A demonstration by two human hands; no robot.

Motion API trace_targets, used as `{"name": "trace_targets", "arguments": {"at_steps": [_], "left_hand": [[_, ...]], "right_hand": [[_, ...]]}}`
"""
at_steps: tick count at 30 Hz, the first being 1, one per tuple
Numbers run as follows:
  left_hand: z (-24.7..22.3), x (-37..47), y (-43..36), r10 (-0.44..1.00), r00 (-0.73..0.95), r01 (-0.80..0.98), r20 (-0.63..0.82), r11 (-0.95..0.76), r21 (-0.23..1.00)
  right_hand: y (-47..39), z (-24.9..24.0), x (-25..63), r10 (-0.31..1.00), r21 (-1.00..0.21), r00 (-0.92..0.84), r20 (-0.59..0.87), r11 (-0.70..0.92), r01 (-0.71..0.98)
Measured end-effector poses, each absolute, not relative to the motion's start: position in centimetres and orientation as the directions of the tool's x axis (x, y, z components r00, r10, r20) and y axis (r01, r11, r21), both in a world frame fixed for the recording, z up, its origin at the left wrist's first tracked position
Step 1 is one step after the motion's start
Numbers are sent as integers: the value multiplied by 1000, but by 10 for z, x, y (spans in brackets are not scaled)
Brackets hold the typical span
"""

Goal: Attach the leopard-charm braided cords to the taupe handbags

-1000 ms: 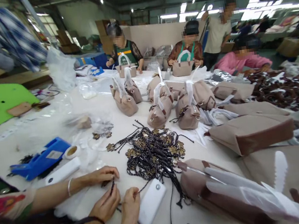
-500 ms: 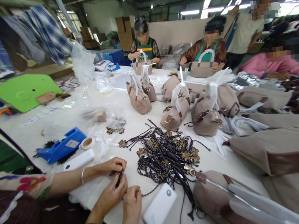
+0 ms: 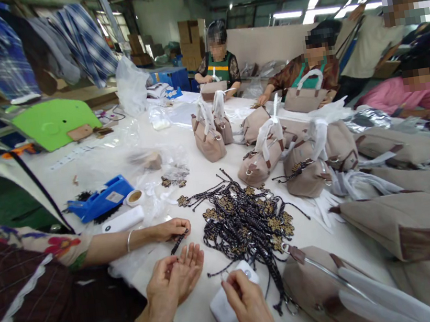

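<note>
My left hand (image 3: pixel 162 284) is closed at the table's front edge; what its fingertips hold, if anything, I cannot make out. Right behind it an open palm (image 3: pixel 192 269) overlaps it, apparently the co-worker's at the left. The co-worker's braceleted hand (image 3: pixel 174 229) grips a short black cord piece (image 3: pixel 178 242). My right hand (image 3: pixel 247 299) is closed, thumb against fingers, over a white oblong device (image 3: pixel 221 310); anything pinched there is too small to name. Just beyond lies a heap of black braided cord charms (image 3: pixel 242 220) with tan flower-shaped pieces.
Several beige handbags (image 3: pixel 304 173) with white-wrapped handles stand beyond the heap. A larger beige bag (image 3: pixel 314 285) is close at the right. At the left are a blue tape dispenser (image 3: pixel 103 197), a tape roll (image 3: pixel 135 197) and another white device (image 3: pixel 123 219). Co-workers sit across the table.
My right hand has moved right, from beside my left hand to over the white device. An open palm now shows behind my left hand. The view has shifted slightly left.
</note>
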State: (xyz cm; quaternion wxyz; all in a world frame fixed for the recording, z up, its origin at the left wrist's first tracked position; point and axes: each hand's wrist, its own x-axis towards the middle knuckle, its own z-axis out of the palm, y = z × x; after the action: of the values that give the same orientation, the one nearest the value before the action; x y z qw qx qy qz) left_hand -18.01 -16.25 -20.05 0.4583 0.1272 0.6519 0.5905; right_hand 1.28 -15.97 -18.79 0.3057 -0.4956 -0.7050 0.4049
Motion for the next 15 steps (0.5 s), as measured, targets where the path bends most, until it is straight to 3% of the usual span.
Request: {"name": "trace_targets", "arguments": {"at_steps": [5,9,15], "left_hand": [[-189,-186,-199,627,-734,-7,-261,378,926],[-184,-191,-225,705,-708,382,-28,416,825],[-202,-191,-247,779,-627,483,0,389,784]], "right_hand": [[-141,-183,-35,890,-781,-449,80,336,527],[-133,-184,-55,857,-699,-515,19,380,606],[-126,-177,-68,778,-563,-613,-139,448,695]]}}
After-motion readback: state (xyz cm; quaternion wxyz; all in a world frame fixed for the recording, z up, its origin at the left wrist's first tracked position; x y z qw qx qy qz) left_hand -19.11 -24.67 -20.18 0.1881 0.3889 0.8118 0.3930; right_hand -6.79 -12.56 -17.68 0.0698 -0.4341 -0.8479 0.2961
